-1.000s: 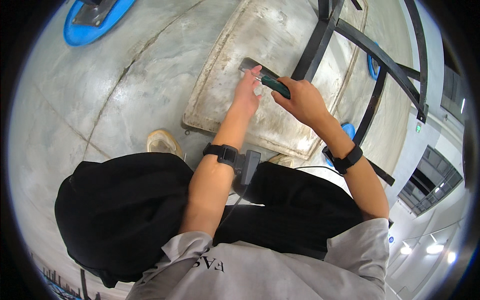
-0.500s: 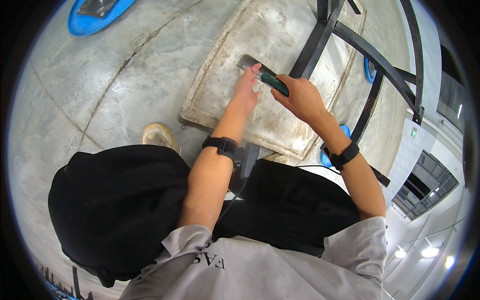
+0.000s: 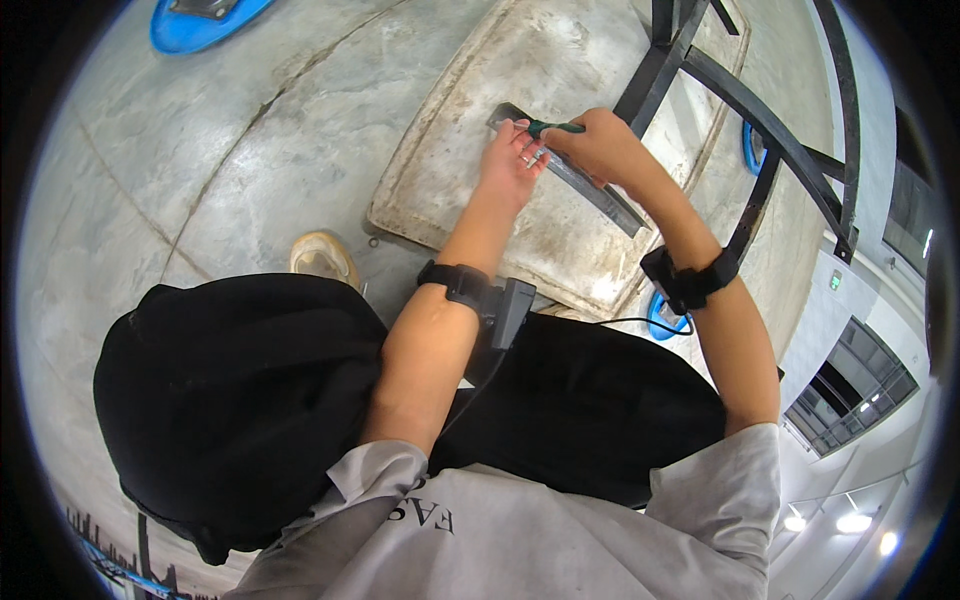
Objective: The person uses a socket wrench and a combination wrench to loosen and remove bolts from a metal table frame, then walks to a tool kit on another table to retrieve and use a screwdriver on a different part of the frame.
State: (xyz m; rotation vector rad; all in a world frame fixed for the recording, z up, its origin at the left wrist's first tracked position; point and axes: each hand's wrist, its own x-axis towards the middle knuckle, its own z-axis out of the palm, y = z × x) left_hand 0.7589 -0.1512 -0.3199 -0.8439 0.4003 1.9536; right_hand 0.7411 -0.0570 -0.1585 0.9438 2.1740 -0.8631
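Observation:
A long, narrow grey metal bar (image 3: 590, 192) slants over a stained off-white slab. My left hand (image 3: 514, 165) is at the bar's far left end, its fingers curled round the edge. Closed in my right hand (image 3: 600, 145) is a tool with a dark green handle (image 3: 556, 129), which lies across the bar with its front end at my left fingertips. The working tip is hidden there, so its kind cannot be made out. A black strap with a small device sits on each forearm.
The off-white slab (image 3: 440, 190) lies on the grey floor (image 3: 240, 170). A black metal frame (image 3: 745, 100) rises on the right. Blue oval pieces (image 3: 205, 28) are at the upper left and beside the frame. A thin black cable (image 3: 635, 321) runs between my forearms.
My right hand has shifted up and tipped the green handle nearer to level. More of the bar now shows below it. My left hand has moved slightly right.

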